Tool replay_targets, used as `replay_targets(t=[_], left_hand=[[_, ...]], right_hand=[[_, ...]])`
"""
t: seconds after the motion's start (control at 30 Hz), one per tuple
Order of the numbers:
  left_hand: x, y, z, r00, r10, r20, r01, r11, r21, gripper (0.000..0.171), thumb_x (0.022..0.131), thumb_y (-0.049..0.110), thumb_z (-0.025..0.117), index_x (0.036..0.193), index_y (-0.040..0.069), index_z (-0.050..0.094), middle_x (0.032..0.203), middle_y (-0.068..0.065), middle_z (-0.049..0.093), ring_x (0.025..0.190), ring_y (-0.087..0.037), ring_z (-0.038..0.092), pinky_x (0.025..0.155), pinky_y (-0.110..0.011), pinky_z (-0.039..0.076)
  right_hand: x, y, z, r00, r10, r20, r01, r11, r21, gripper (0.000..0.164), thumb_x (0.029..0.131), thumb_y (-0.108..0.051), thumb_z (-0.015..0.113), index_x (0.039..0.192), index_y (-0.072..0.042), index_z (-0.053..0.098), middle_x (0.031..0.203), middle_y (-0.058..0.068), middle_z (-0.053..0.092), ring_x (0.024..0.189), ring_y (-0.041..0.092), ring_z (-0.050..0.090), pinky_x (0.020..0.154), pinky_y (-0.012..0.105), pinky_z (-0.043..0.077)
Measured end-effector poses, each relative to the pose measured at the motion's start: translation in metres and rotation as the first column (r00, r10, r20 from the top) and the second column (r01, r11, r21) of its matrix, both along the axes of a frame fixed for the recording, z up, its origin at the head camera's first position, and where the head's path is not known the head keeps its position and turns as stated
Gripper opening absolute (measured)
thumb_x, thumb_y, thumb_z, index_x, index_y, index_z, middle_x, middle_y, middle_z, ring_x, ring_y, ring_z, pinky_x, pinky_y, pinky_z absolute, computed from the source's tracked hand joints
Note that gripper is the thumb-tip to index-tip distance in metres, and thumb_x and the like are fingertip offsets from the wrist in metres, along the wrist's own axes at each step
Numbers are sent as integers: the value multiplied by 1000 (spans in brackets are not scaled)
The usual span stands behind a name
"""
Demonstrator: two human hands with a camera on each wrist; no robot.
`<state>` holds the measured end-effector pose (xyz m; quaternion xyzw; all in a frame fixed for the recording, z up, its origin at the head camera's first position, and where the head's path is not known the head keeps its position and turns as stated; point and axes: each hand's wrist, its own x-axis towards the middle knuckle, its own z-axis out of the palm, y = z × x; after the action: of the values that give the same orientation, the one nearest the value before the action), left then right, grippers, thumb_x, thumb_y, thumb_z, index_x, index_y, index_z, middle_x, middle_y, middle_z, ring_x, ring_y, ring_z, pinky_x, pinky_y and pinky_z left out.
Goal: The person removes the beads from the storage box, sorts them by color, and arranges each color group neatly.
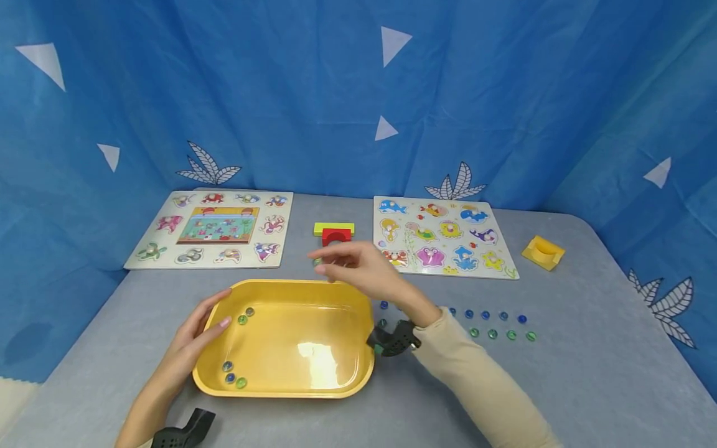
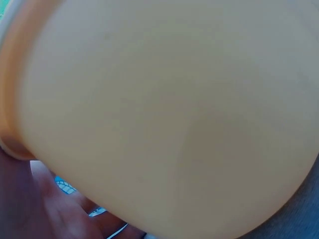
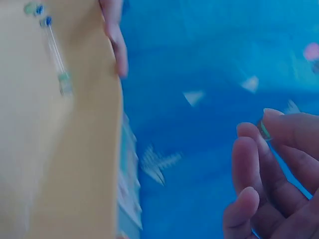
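My left hand grips the left end of a yellow tray, thumb over the rim. The left wrist view is mostly filled by the tray's outer surface, with part of the hand at lower left. Inside the tray lie several glass marbles, blue and green, along the left side. Above the tray's far rim, my right hand pinches a green marble between thumb and fingertips. In the right wrist view that marble is partly hidden by the fingers.
Right of the tray, blue marbles and green marbles lie in two rows, partly behind the right arm. Two puzzle boards lie at the back. Red and yellow-green blocks sit between them, a yellow block at right.
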<state>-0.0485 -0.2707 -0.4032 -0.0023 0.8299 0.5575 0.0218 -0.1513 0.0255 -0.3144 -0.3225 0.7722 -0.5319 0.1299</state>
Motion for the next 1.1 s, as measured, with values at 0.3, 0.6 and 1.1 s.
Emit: replay_targets(t=[0.3,0.6,1.1], left_hand=[[0,0,-1,1000,-1,-7,1,1000,0,51,94,30,45,141,26,27,147,8,23,135,2,14,87,4,24],[1,-1,0,1000,-7,-18,7,1000,8,50,94,28,45,141,25,27,147,9,24,126,15,18,87,4,24],[0,0,-3,1000,2,2,-2,1000,-3,51,94,29,45,142,27,26,146,9,24,122,17,21,86,2,28]], right_hand=[[-3,135,-13,943,-315,-107,327,938,116,32,87,-24,59,115,-8,61,97,12,63,74,18,57,64,24,48],[16,288,-79,821,-535,-201,571,754,325,38,87,-36,56,120,-16,58,95,-2,64,75,8,58,57,25,44],[78,344,-89,793,-603,-92,524,596,608,37,89,-28,55,115,-1,59,83,-10,63,60,3,46,49,24,34]])
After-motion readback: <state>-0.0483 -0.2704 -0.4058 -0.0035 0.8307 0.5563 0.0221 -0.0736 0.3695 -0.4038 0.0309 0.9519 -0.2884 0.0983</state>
